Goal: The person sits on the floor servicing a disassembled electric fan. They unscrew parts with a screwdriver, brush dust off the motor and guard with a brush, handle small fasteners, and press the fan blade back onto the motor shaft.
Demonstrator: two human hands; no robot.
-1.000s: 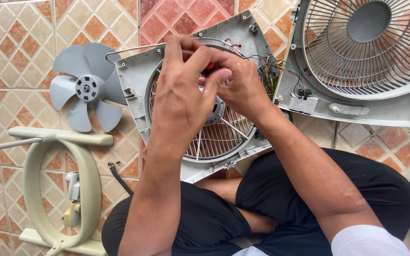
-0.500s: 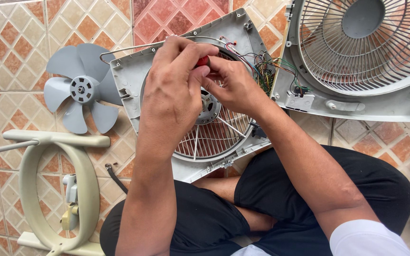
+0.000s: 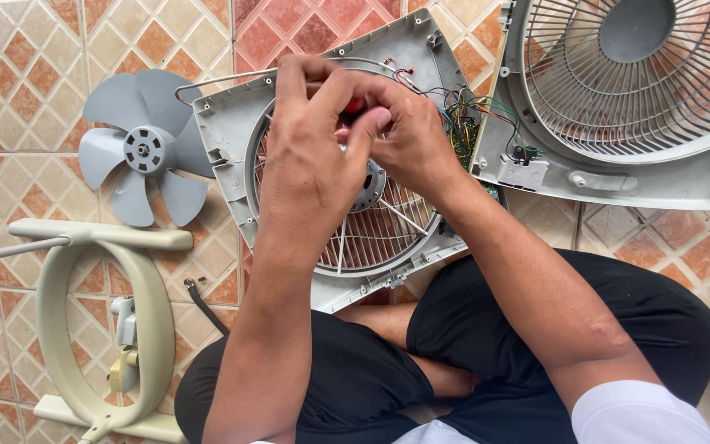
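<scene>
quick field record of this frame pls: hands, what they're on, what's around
left hand: over grey square fan housing, fingers curled on small red part
right hand: touching left hand, same red part
housing: wire grille with round metal motor hub, coloured wires at its edge
left of housing: grey five-blade plastic fan blade, cream oval plastic frame
right of housing: second grey fan grille cover
floor: orange diamond tiles

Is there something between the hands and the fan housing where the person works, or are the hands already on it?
Nothing visible stands between. Both the left hand and right hand are over the grey fan housing, pinching a small red part above the motor. Their fingers hide the contact point.
</scene>
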